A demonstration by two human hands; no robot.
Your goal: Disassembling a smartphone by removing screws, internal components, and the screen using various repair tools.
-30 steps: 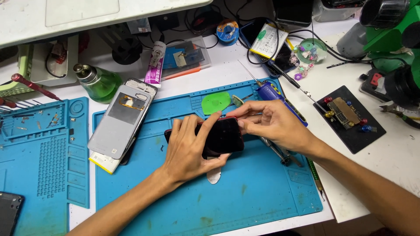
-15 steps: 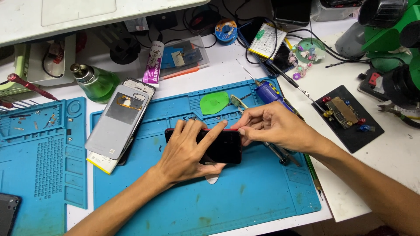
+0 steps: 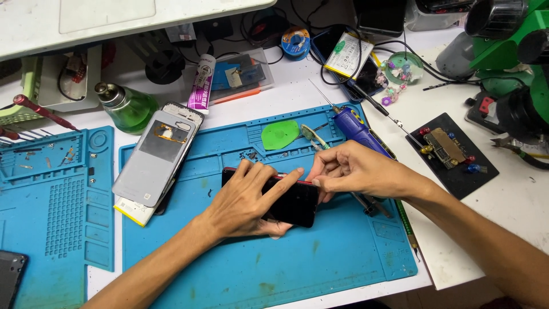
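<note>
**A:** What are the hands doing, and where is the phone?

**B:** A dark phone with a thin red edge lies flat near the middle of a blue work mat. The left hand rests on top of it, fingers spread and pressing down, covering most of its left half. The right hand meets the phone's upper right corner, its fingertips pinched together at the edge.

**A:** Is the right hand holding a tool?

**B:** I cannot tell. The pinched fingers hide whatever might be between them, and the corner itself is covered.

**A:** What else is hard to see?

**B:** The phone's lower edge is partly under the left palm. A blue-handled tool runs under the right hand, so only its upper part shows. Both forearms run out of the picture at the bottom.

**A:** And around the mat?

**B:** A grey phone back cover lies tilted at the left, on top of another part that shows only at its edges. Behind it stands a green glass bottle. A green disc lies above the phone. At the right, a small circuit board sits on a black pad. A green microscope is cut off at the upper right corner.
</note>
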